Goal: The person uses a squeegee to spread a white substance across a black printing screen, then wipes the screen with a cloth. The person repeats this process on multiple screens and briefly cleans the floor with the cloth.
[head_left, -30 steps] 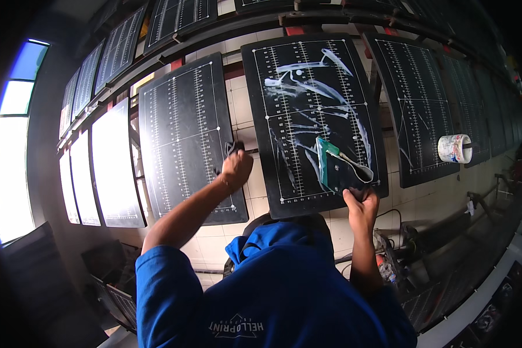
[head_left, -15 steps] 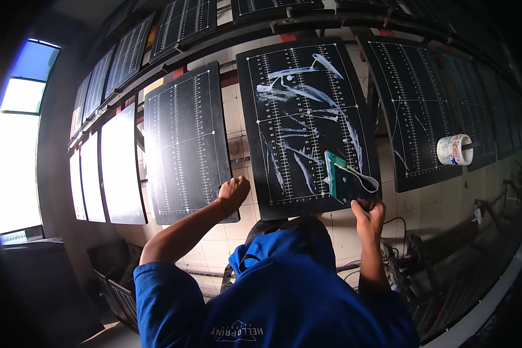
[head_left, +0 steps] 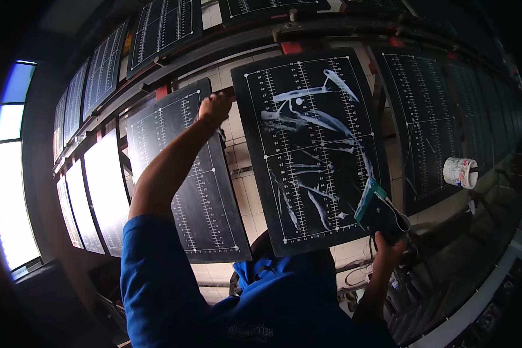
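Note:
My right hand (head_left: 388, 246) grips a squeegee (head_left: 383, 213) with a dark body and a green blade, at the near right corner of the middle black board (head_left: 255, 174). White ruler lines mark this board, and streaks of a whitish substance (head_left: 325, 120) lie across it. My left hand (head_left: 216, 108) is closed at the far right corner of the board to the left (head_left: 197, 156), which has similar ruler lines and no such streaks. Whatever the left fingers hold, if anything, is hidden.
A white tub (head_left: 460, 173) with coloured smears stands at the near right part of the right-hand board (head_left: 423, 139). More black boards line both sides and a far row (head_left: 165, 29), behind a dark metal rail (head_left: 214, 58). A bright window (head_left: 11, 174) is at left.
My left hand has moved away from me along the left board's right side, from its near part to its far corner. The squeegee stays in my right hand, and the whole view has shifted.

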`<control>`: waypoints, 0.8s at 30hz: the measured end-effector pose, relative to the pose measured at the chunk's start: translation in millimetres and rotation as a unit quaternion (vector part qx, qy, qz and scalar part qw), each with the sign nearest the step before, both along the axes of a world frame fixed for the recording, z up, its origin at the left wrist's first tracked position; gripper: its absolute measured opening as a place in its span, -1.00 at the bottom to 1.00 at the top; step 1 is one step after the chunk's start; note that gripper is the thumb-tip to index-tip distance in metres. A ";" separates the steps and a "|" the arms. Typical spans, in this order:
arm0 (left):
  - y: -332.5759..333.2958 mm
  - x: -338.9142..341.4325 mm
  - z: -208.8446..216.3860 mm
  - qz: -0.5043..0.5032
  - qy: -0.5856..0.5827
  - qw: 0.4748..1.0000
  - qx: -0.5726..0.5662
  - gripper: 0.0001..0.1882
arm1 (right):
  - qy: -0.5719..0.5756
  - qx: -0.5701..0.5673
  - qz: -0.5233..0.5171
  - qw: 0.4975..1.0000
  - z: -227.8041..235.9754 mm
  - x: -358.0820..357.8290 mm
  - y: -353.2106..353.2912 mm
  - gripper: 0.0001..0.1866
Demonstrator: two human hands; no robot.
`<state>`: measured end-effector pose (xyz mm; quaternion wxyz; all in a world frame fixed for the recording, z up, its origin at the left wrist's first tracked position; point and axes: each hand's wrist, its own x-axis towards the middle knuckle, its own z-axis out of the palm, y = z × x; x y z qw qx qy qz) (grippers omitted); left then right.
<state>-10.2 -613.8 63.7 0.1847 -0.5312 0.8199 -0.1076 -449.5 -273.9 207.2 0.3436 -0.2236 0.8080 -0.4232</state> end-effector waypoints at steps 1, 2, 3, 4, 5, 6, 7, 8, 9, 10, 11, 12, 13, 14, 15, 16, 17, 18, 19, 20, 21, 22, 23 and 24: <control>-23.8 2.9 1.9 0.022 0.000 1.000 -0.004 -0.81 | 0.011 -0.001 0.019 1.000 13.7 6.9 -5.1 -0.67; -43.3 5.8 3.5 0.044 0.000 0.999 -0.009 -0.83 | 0.033 0.016 0.021 0.999 13.6 6.3 -3.3 -0.65; -55.5 7.8 3.4 0.037 -0.010 0.999 -0.011 -0.84 | 0.055 0.031 0.024 0.998 13.1 2.2 3.3 -0.64; -62.3 8.1 7.4 0.029 -0.021 0.999 -0.014 -0.84 | 0.075 0.046 0.026 0.996 14.4 -1.3 8.8 -0.62; -61.1 3.2 7.3 0.039 -0.030 0.999 -0.021 -0.87 | 0.065 0.034 -0.005 0.997 11.3 -4.3 12.6 -0.59; -50.4 1.3 6.5 0.054 -0.020 0.998 -0.011 -0.88 | 0.057 0.034 0.002 0.998 8.5 -9.9 15.1 -0.60; -44.8 -0.6 7.5 0.063 -0.011 0.998 -0.009 -0.88 | 0.047 0.027 0.004 0.999 4.5 -14.6 17.2 -0.61; -33.1 -2.2 12.7 0.076 -0.004 0.997 -0.002 -0.87 | 0.036 0.023 0.010 0.999 3.5 -17.9 18.7 -0.62; -10.3 -2.0 16.1 0.019 -0.007 1.000 0.017 -0.82 | 0.019 -0.003 0.017 1.000 1.9 -20.1 19.8 -0.64; 16.1 -0.4 13.0 0.045 0.017 0.999 -0.017 -0.72 | -0.003 -0.031 0.031 0.999 1.5 -20.1 17.5 -0.65; 42.3 -12.2 21.9 0.052 0.054 0.997 0.029 -0.70 | -0.019 -0.057 0.034 0.998 -0.1 -21.9 17.5 -0.66; 78.1 -7.0 12.1 0.068 0.080 0.994 0.034 -0.71 | -0.034 -0.074 0.058 0.995 -2.4 -25.2 17.9 -0.68; 125.9 -0.1 -4.0 -0.041 0.062 0.995 -0.059 -0.76 | -0.049 -0.091 0.084 0.991 -5.4 -28.2 16.5 -0.70; 169.3 -13.7 -7.6 -0.045 0.060 0.994 -0.078 -0.76 | -0.059 -0.107 0.102 0.987 -7.1 -30.7 15.3 -0.71; 219.1 -24.8 -8.2 -0.084 0.004 0.988 -0.131 -0.78 | -0.049 -0.130 0.140 0.980 -2.8 -31.4 12.4 -0.76; 266.6 -36.7 -6.9 -0.075 0.039 0.987 -0.133 -0.77 | -0.062 -0.141 0.163 0.975 1.9 -32.3 11.2 -0.79; 311.8 -50.9 -1.0 -0.002 0.096 0.995 -0.016 -0.79 | -0.058 -0.148 0.176 0.971 -1.5 -37.8 13.1 -0.81; 353.8 -59.1 1.3 0.045 0.136 0.988 0.058 -0.83 | -0.057 -0.155 0.193 0.967 -6.3 -42.4 15.9 -0.82; 387.9 -68.3 10.0 0.053 0.169 0.980 0.087 -0.87 | -0.064 -0.161 0.206 0.963 -7.7 -47.0 19.2 -0.83; 423.8 -78.6 19.5 0.080 0.204 0.970 0.105 -0.86 | -0.073 -0.168 0.225 0.957 -8.2 -50.0 21.3 -0.84; 465.4 -82.8 21.6 0.076 0.238 0.963 0.097 -0.87 | -0.083 -0.176 0.243 0.950 -7.4 -52.2 22.7 -0.85; 504.8 -87.7 22.6 0.089 0.224 0.960 0.144 -0.86 | -0.094 -0.178 0.252 0.947 -5.3 -52.8 25.2 -0.86; 542.6 -90.9 14.9 0.180 0.218 0.933 0.222 -0.87 | -0.102 -0.181 0.260 0.943 -2.6 -52.3 27.6 -0.86; 584.0 -78.8 -6.7 0.228 0.245 0.911 0.243 -0.91 | -0.112 -0.184 0.263 0.941 0.3 -53.6 28.4 -0.87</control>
